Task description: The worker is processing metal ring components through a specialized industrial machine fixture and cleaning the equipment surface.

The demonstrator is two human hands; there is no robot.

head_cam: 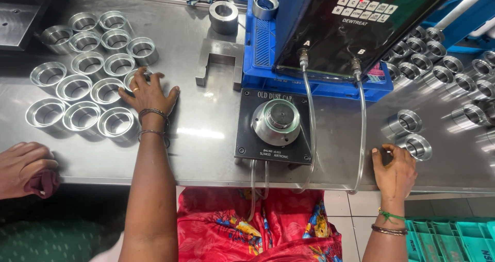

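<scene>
Under the left hand (149,94), a metal ring (135,79), bore upward.

One camera sits on my head and looks steeply down and forward over the steel worktop (206,154). It is close: my forearms enter from the bottom edge, my lap shows below the worktop's near edge, and the far edge runs along the top. There is no second view.
</scene>
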